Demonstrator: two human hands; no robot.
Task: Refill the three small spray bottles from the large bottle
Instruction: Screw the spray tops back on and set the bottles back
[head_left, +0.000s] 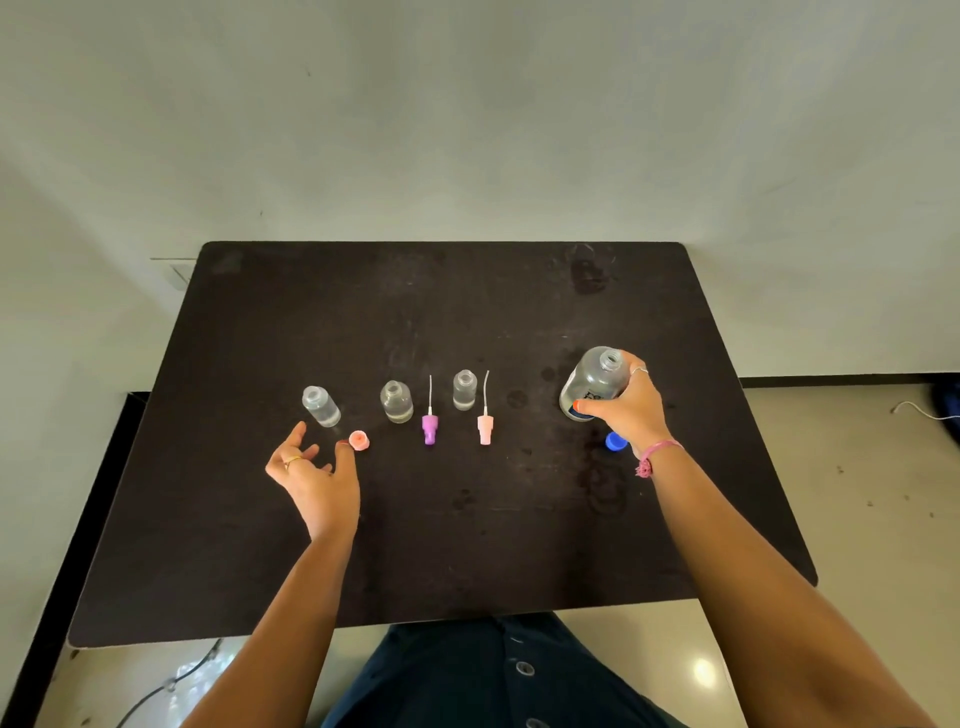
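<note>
Right hand (631, 410) grips uncapped large bottle (592, 384) | left hand (311, 478) loose, empty | three small bottles (396, 401) capless, nearly empty

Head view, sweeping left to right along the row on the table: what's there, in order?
Left small bottle → orange sprayer → middle small bottle → purple sprayer → right small bottle → pink sprayer → large bottle, gripped by the right hand.
</note>
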